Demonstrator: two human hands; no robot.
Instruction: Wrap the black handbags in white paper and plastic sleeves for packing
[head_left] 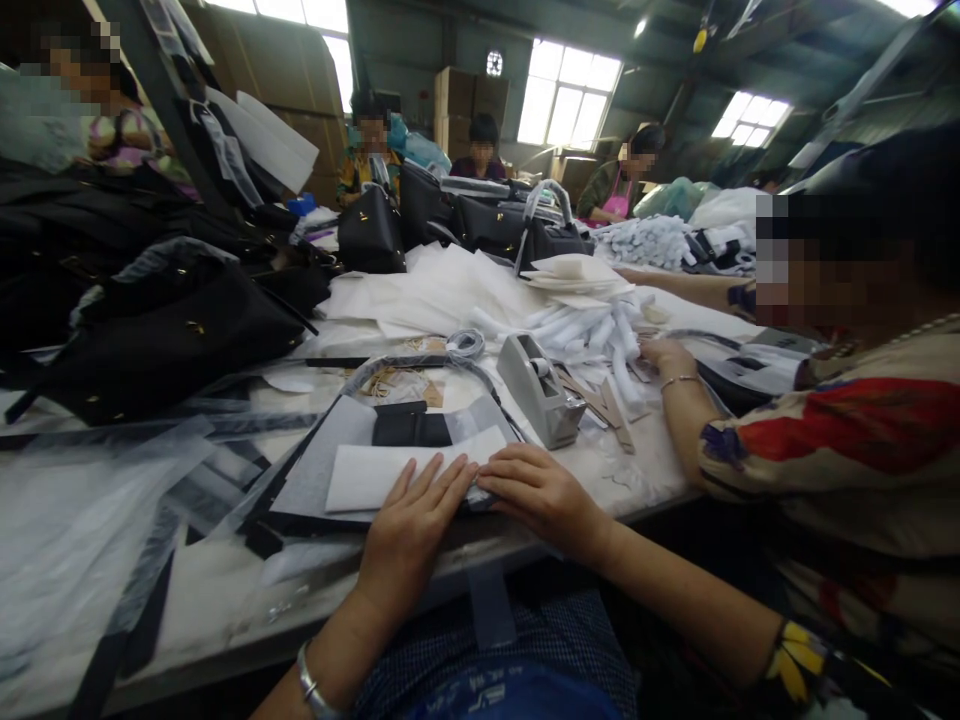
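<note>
A flat black bag (409, 428) wrapped in grey-white paper lies at the table's near edge, with a white sheet (367, 478) laid over its front. My left hand (412, 525) rests flat on the wrap's near right corner, fingers stretched out. My right hand (536, 490) lies beside it, fingers pressed down on the same corner. The fingertips of both hands meet there.
A grey tape dispenser (541, 390) stands just beyond my right hand. A person's arm (679, 400) with a bracelet reaches in from the right by rolled white paper (592, 325). Black bags (172, 330) pile at the left. Clear plastic (67, 530) covers the near left.
</note>
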